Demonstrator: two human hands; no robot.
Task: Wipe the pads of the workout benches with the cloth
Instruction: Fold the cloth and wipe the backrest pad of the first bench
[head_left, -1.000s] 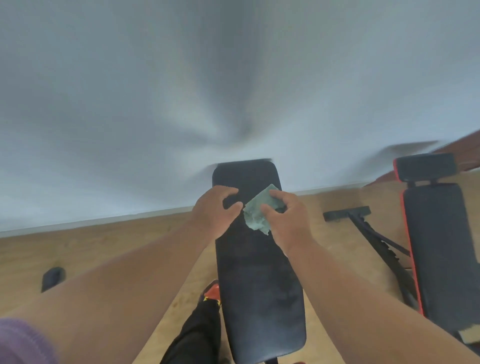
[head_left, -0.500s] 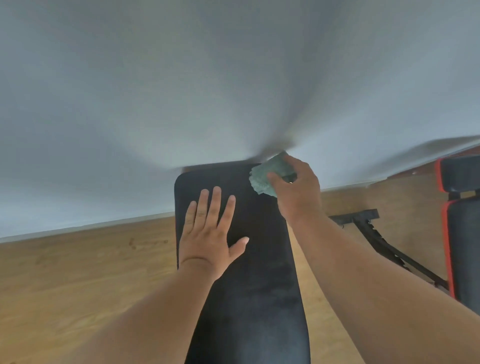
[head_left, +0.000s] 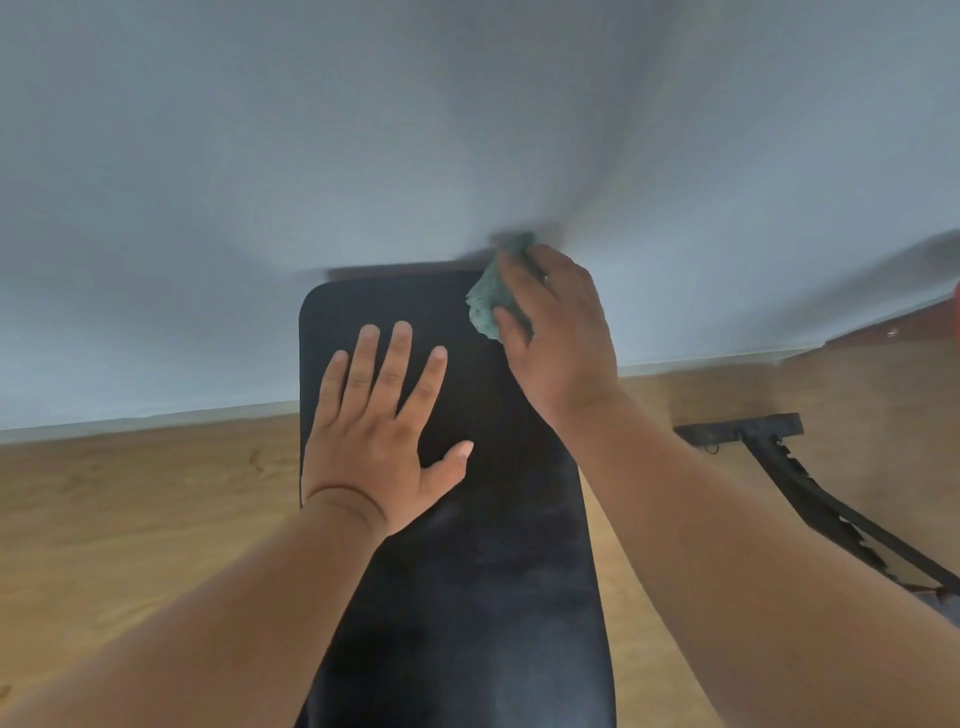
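The green cloth (head_left: 493, 301) sits bunched at the far right corner of the black bench pad (head_left: 467, 571), pressed there under the right hand (head_left: 561, 332), whose fingers and thumb curl around it. Part of the cloth pokes past the pad's far edge toward the grey wall (head_left: 260, 182); that tip is blurred. Compared with 0.5 s ago, the cloth and right hand hold nearly the same corner spot, the hand reaching a little farther over the edge. 1 s ago both hands were bunched together at the cloth, nearer the middle of the pad.

The left hand (head_left: 379, 441) lies flat on the pad's left half, fingers straight and spread, holding nothing, as it did 0.5 s ago.

The pad runs lengthwise away from the person over a wooden floor (head_left: 130, 519). To the right, a black metal frame (head_left: 810, 499) with a notched bar rests on the floor, well apart from the pad. The second bench's red-edged pad, seen earlier at the right, is now almost out of view.
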